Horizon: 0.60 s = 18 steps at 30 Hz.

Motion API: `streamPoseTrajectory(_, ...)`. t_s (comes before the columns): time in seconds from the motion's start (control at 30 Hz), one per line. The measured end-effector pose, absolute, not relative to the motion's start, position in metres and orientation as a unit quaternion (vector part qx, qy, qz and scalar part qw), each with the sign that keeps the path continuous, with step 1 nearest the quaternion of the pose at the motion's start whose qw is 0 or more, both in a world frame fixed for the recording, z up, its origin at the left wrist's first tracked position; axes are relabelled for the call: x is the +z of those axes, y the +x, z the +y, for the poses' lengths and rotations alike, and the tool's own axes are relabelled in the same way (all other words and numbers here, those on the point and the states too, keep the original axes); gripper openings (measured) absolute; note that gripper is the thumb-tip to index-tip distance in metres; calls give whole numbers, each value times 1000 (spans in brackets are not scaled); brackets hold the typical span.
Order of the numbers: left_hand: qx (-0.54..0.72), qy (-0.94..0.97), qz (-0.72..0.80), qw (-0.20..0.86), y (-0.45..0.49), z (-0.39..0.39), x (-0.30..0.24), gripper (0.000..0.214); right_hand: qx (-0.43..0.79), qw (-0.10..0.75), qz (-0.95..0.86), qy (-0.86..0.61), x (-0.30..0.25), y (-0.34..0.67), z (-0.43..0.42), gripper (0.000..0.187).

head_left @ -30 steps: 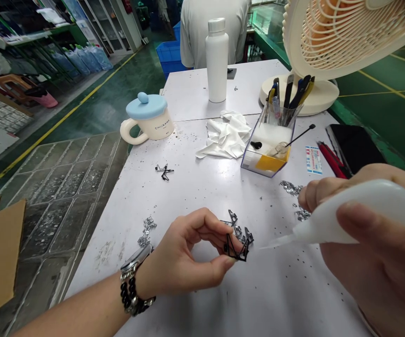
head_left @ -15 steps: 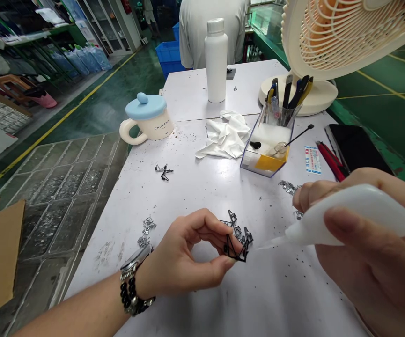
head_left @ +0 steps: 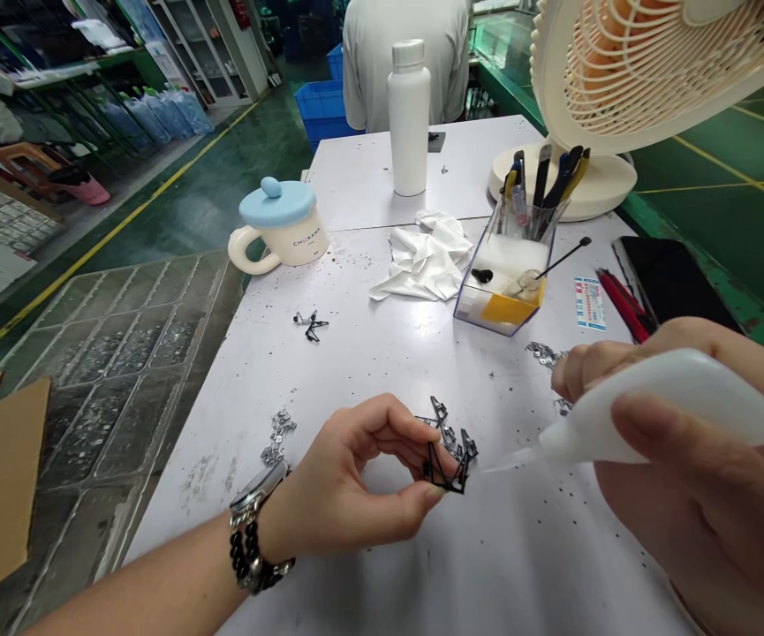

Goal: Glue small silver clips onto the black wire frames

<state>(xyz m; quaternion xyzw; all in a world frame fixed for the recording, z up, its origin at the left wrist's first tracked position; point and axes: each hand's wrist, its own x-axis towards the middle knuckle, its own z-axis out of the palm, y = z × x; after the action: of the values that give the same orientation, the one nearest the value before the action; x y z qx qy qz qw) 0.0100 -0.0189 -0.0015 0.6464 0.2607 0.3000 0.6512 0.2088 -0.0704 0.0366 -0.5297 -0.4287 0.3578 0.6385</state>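
The left hand (head_left: pixel 355 481) pinches a small black wire-frame part (head_left: pixel 446 465) between thumb and fingertips, just above the white table (head_left: pixel 368 353). The right hand (head_left: pixel 699 477) grips a white squeeze bottle (head_left: pixel 660 408), its thin nozzle tip touching the part's right edge. Loose metal clips (head_left: pixel 278 436) lie near the left wrist.

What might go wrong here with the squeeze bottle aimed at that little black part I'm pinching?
1. The white squeeze bottle in the right hand points its nozzle at the black frame part, close to the left hand's fingertips; an overshoot may wet them.
2. The part is pinched at one edge only, so a nozzle nudge might twist it loose.
3. Drips could land on the small black pieces behind it.
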Motion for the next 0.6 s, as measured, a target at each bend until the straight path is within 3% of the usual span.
streamPoseTrajectory(0.37, 303, 663, 239, 642, 8, -19, -4, 25, 268, 737, -351, -511, 22, 219, -39, 14)
streamPoseTrajectory(0.47, 300, 690, 217, 623, 9, -22, -2, 24, 298, 614, -467, -562, 8, 211, -29, 26)
streamPoseTrajectory(0.6, 266, 713, 188, 621, 10, -29, 0, 21, 236, 405, -635, -614, -6, 194, -10, 25)
